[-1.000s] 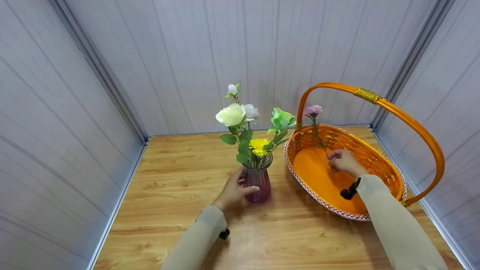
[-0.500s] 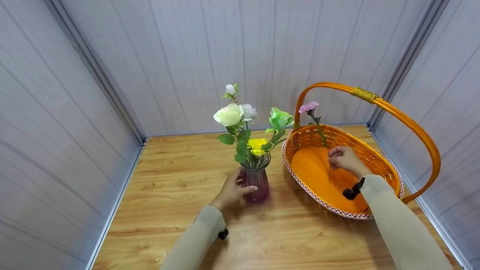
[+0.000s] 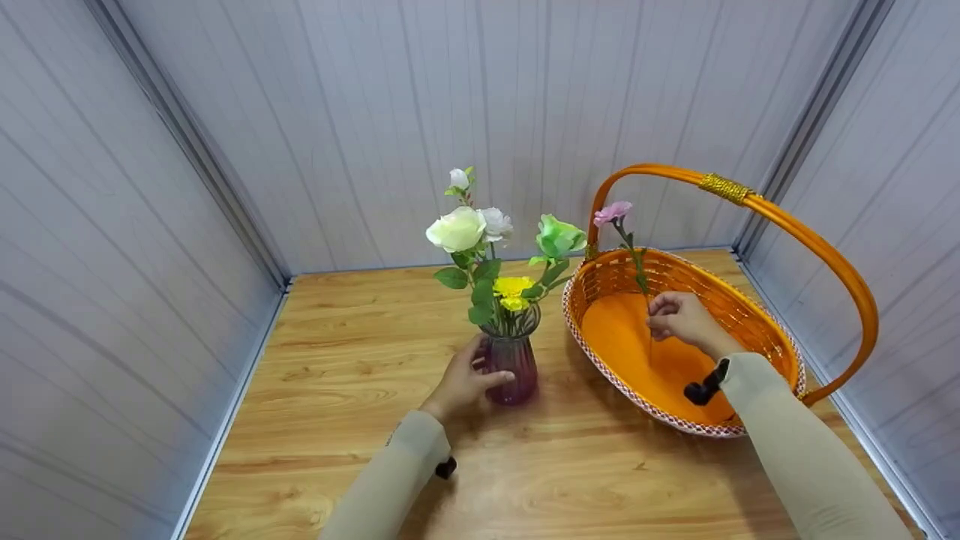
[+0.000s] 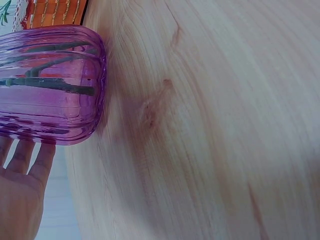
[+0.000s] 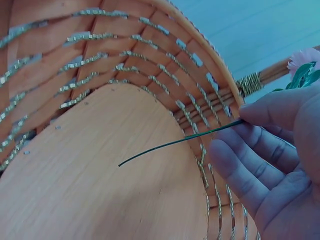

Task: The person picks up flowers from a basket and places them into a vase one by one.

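Lifted a little higher than a second ago, the pink flower on its thin green wire stem (image 3: pixel 625 238) now rises with the right hand (image 3: pixel 679 319) above the floor of the orange woven basket with the tall hoop handle (image 3: pixel 757 319).

Right thumb and fingertips (image 5: pixel 250 117) pinch the stem partway down, the other fingers loosely curled beneath; its bare lower end hangs free over the basket's orange base, the bloom standing near the handle's left foot. The left hand (image 3: pixel 461 382) keeps its place, fingers curled round the ribbed purple glass vase (image 3: pixel 513 367) on the light wooden tabletop (image 3: pixel 352 420), just left of the basket. White, green and yellow flowers (image 3: pixel 491 251) stand in the vase.
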A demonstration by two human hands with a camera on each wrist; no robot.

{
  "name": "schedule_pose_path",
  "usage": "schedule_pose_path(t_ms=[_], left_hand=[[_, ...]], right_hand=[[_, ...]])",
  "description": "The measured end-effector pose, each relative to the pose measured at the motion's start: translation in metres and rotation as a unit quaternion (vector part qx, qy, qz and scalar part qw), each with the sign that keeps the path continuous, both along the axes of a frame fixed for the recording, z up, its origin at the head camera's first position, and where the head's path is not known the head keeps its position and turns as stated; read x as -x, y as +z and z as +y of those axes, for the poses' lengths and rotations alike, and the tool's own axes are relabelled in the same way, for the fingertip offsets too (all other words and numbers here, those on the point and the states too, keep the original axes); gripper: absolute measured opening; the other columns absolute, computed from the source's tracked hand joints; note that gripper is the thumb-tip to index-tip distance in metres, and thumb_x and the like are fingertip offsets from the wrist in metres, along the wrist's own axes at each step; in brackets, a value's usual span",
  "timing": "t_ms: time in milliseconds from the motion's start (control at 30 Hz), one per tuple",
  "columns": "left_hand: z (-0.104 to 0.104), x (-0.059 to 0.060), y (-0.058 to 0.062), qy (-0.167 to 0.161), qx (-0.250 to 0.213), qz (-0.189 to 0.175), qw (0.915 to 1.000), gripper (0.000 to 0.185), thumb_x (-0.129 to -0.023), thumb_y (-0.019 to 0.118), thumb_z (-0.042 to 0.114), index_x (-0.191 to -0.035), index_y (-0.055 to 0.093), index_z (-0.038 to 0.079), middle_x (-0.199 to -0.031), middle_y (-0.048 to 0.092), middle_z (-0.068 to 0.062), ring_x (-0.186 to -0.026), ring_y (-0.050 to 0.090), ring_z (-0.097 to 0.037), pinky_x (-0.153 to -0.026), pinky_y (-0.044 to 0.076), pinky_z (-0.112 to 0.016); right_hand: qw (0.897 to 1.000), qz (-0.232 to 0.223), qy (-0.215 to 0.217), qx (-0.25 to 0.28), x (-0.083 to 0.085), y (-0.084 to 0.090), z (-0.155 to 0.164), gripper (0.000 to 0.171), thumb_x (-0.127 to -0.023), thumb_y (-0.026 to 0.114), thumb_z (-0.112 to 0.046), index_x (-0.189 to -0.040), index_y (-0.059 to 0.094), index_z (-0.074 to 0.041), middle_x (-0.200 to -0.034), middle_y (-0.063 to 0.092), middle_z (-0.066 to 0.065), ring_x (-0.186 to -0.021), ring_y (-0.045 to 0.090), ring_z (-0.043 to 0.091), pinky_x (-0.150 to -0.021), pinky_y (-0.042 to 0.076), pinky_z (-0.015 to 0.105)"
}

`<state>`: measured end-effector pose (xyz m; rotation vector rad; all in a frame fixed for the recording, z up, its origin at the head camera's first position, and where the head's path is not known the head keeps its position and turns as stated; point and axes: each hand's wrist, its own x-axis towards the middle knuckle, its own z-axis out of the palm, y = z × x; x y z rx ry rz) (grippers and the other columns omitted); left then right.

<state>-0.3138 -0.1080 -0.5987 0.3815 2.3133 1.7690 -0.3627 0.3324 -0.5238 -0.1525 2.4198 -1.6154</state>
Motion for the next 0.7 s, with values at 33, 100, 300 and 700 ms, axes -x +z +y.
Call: schedule_pose_path(t_ms=[33, 100, 300, 700], left_hand=[[0.000, 0.000, 0.000, 0.000, 0.003, 0.001, 1.0000, 0.085, -0.092, 0.090, 0.034, -0.163, 0.046, 0.018, -0.156, 0.058, -0.016, -0.148, 0.054, -0.040, -0.125, 0.047, -0.058], [0.000, 0.001, 0.000, -0.001, 0.006, 0.003, 1.0000, 0.086, -0.092, 0.090, 0.035, -0.163, 0.046, 0.019, -0.156, 0.058, -0.015, -0.149, 0.054, -0.039, -0.125, 0.047, -0.058], [-0.001, 0.001, 0.000, 0.001, 0.009, -0.003, 1.0000, 0.085, -0.091, 0.090, 0.037, -0.162, 0.046, 0.019, -0.157, 0.058, -0.014, -0.148, 0.054, -0.039, -0.123, 0.048, -0.058], [-0.001, 0.002, -0.001, 0.000, 0.006, 0.000, 1.0000, 0.087, -0.091, 0.090, 0.037, -0.164, 0.045, 0.020, -0.158, 0.057, -0.013, -0.149, 0.053, -0.039, -0.124, 0.047, -0.057]], right_hand=[[1.000, 0.001, 0.002, 0.003, -0.001, 0.001, -0.001, 0.014, -0.100, 0.069, 0.003, -0.109, 0.060, 0.010, -0.085, 0.072, 0.006, -0.073, 0.073, 0.016, -0.070, 0.069, 0.033], [1.000, 0.003, 0.005, 0.003, -0.002, 0.002, -0.004, 0.016, -0.101, 0.069, 0.002, -0.111, 0.059, 0.011, -0.088, 0.073, 0.009, -0.074, 0.073, 0.016, -0.070, 0.068, 0.031], [1.000, 0.005, 0.010, 0.008, -0.005, 0.008, -0.010, 0.022, -0.100, 0.071, 0.001, -0.114, 0.059, 0.013, -0.090, 0.073, 0.011, -0.074, 0.074, 0.017, -0.071, 0.069, 0.032], [0.999, 0.012, 0.024, 0.026, -0.008, 0.021, -0.029, 0.022, -0.105, 0.067, -0.003, -0.116, 0.060, 0.015, -0.088, 0.073, 0.005, -0.077, 0.074, 0.019, -0.073, 0.069, 0.034]])
